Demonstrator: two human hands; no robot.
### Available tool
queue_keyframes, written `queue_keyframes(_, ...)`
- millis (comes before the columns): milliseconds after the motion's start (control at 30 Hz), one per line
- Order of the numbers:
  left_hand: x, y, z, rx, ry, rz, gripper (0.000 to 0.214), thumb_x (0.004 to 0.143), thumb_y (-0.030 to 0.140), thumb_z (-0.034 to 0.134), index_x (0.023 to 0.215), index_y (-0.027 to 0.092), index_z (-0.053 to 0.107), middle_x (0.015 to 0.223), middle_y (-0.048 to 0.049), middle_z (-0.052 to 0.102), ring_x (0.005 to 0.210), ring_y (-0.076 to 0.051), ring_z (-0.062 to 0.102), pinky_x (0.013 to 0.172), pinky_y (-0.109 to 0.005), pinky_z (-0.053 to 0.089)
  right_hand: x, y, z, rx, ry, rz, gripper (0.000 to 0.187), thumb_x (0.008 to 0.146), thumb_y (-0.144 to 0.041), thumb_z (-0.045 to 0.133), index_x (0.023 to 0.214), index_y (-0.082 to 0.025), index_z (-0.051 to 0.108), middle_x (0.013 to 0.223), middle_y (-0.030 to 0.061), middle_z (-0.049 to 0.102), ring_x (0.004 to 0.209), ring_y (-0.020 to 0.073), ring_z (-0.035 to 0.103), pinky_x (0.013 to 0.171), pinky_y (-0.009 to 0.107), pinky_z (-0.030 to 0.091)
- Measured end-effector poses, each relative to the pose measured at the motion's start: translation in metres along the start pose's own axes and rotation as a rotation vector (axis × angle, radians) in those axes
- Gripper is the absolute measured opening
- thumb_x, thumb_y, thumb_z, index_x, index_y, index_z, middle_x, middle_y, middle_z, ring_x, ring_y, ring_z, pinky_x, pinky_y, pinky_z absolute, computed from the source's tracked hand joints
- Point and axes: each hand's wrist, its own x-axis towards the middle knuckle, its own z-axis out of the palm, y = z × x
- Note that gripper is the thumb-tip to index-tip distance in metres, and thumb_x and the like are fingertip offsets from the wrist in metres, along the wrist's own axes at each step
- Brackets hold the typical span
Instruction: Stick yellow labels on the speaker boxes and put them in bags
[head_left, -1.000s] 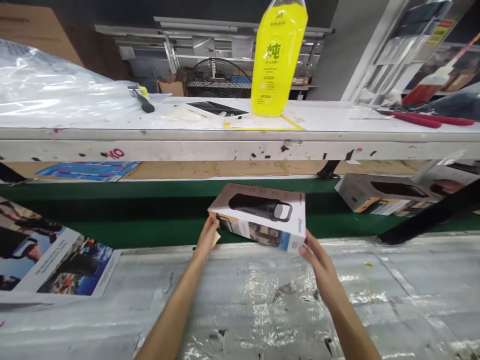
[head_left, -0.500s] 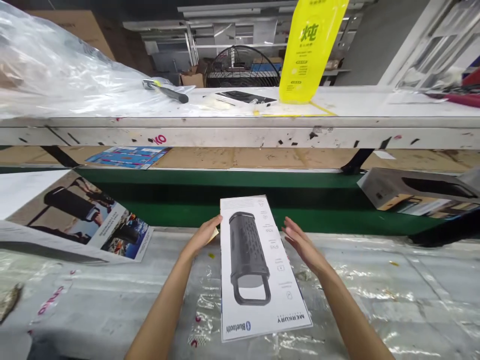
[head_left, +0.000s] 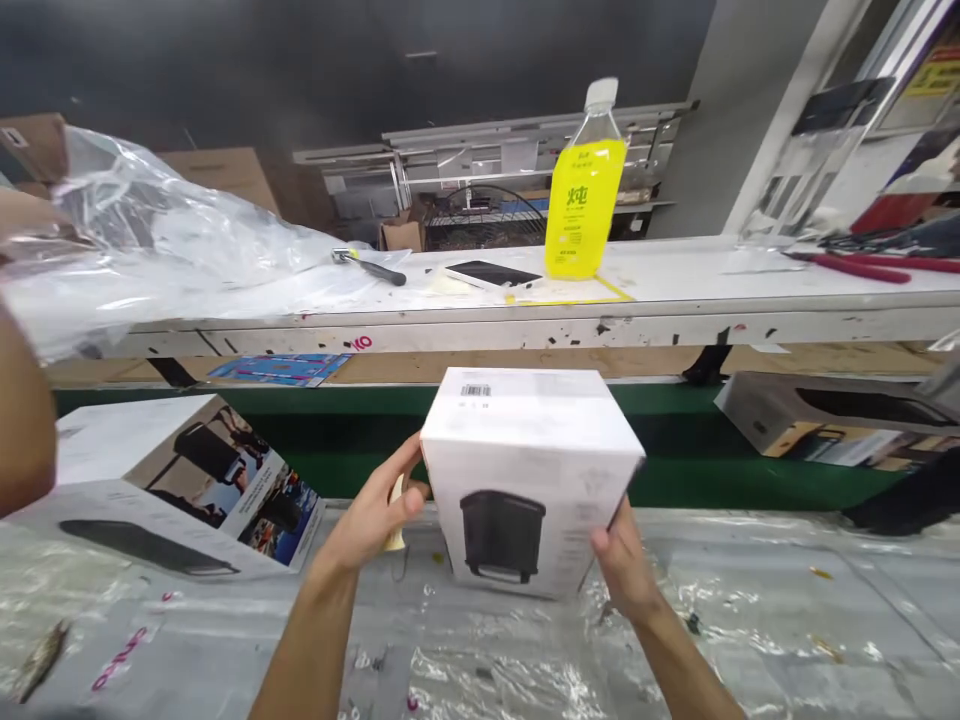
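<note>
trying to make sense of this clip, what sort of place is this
Probably a factory packing line. A speaker box is held over a plastic-covered bench, beside what looks like a green conveyor belt, with red-handled pliers on a scuffed upper bench.

Plastic-covered bench (head_left: pixel 750 610) with a speaker box (head_left: pixel 180 510) on top

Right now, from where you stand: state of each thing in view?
Speaker box: held in both hands, barcode face up.
Left hand: gripping the box's left side.
Right hand: gripping the box's lower right edge.
Yellow bottle: upright on the bench, capped.
Pliers: lying flat on the bench, handles red.
Hammer: lying on the bench.
</note>
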Motion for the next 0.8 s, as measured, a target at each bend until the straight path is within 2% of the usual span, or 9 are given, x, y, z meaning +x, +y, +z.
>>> queue_keyframes(67,-0.012,0.003,0.005,-0.001,-0.078,0.018,0.103,0.070,0.079,0.077,0.154,0.027,0.051,0.111,-0.0106,0.070,0.055,-0.009,0.039,0.057,-0.029,0.036,-0.014,0.009,0.004,-0.039,0.054,-0.013,0.084,0.090,-0.063,0.066,0.160,-0.028,0.036,0.145,0.0164,0.062,0.129,0.0386,0.063,0.105,0.056,0.055)
queue_keyframes(167,-0.022,0.003,0.010,-0.016,-0.099,0.026,0.104,0.072,0.084,0.069,0.156,0.026,0.047,0.091,-0.0056,0.066,0.053,-0.008,0.018,0.055,-0.030,0.020,-0.027,0.011,0.012,-0.046,0.100,-0.006,0.083,0.088,-0.066,0.066,0.157,-0.028,0.041,0.135,0.0158,0.068,0.123,0.0402,0.066,0.103,0.058,0.056)
queue_keyframes(300,-0.030,0.004,0.010,0.009,-0.067,0.042,0.100,0.075,0.085,0.066,0.154,0.025,0.049,0.082,-0.0025,0.064,0.054,-0.008,0.012,0.057,-0.032,0.018,-0.027,-0.008,0.017,0.061,0.117,0.049,0.083,0.084,-0.070,0.067,0.154,-0.032,0.045,0.134,0.0155,0.068,0.123,0.0422,0.064,0.097,0.057,0.059)
queue_keyframes(367,-0.033,0.004,0.007,0.020,-0.056,0.042,0.091,0.079,0.084,0.062,0.148,0.025,0.056,0.087,-0.0048,0.067,0.052,-0.008,0.013,0.056,-0.032,0.016,-0.023,-0.019,0.015,0.082,0.181,0.064,0.083,0.083,-0.072,0.067,0.153,-0.031,0.048,0.135,0.0163,0.067,0.122,0.0422,0.064,0.092,0.054,0.060)
queue_keyframes(467,-0.036,0.012,0.002,-0.021,-0.046,0.040,0.074,0.090,0.075,0.048,0.132,0.017,0.069,0.075,-0.0050,0.066,0.047,-0.008,0.014,0.055,-0.033,0.013,-0.019,-0.033,0.011,0.034,0.295,0.006,0.079,0.083,-0.075,0.065,0.148,-0.033,0.052,0.149,0.0137,0.057,0.127,0.0409,0.061,0.090,0.050,0.060)
queue_keyframes(567,-0.032,0.039,0.000,-0.116,0.092,0.175,0.055,0.091,0.059,0.044,0.089,0.015,0.076,0.060,-0.0027,0.056,0.045,-0.009,0.017,0.055,-0.034,0.017,-0.014,-0.049,0.010,-0.106,0.263,-0.148,0.079,0.081,-0.079,0.064,0.146,-0.035,0.052,0.159,0.0095,0.046,0.141,0.0413,0.049,0.103,0.051,0.055)
queue_keyframes(633,-0.025,0.065,0.004,-0.168,0.193,0.311,0.040,0.086,0.050,0.051,0.063,0.019,0.063,0.059,-0.0018,0.049,0.046,-0.010,0.020,0.054,-0.034,0.017,-0.005,-0.062,0.011,-0.163,0.161,-0.232,0.087,0.081,-0.083,0.060,0.152,-0.034,0.046,0.165,0.0079,0.039,0.151,0.0411,0.037,0.115,0.052,0.046)
queue_keyframes(700,-0.015,0.093,0.014,-0.191,0.202,0.409,0.035,0.082,0.042,0.057,0.055,0.021,0.047,0.060,-0.0004,0.043,0.049,-0.012,0.023,0.052,-0.033,0.015,0.010,-0.081,0.011,-0.156,0.067,-0.279,0.086,0.086,-0.083,0.052,0.155,-0.034,0.044,0.168,0.0063,0.036,0.156,0.0383,0.029,0.124,0.052,0.037)
queue_keyframes(800,0.004,0.124,0.038,-0.125,0.135,0.508,0.031,0.086,0.033,0.059,0.061,0.021,0.046,0.064,0.0011,0.040,0.055,-0.013,0.032,0.052,-0.031,0.023,0.038,-0.120,0.010,-0.138,0.058,-0.435,0.064,0.091,-0.073,0.058,0.141,-0.034,0.060,0.159,0.0049,0.048,0.155,0.0350,0.034,0.128,0.053,0.028)
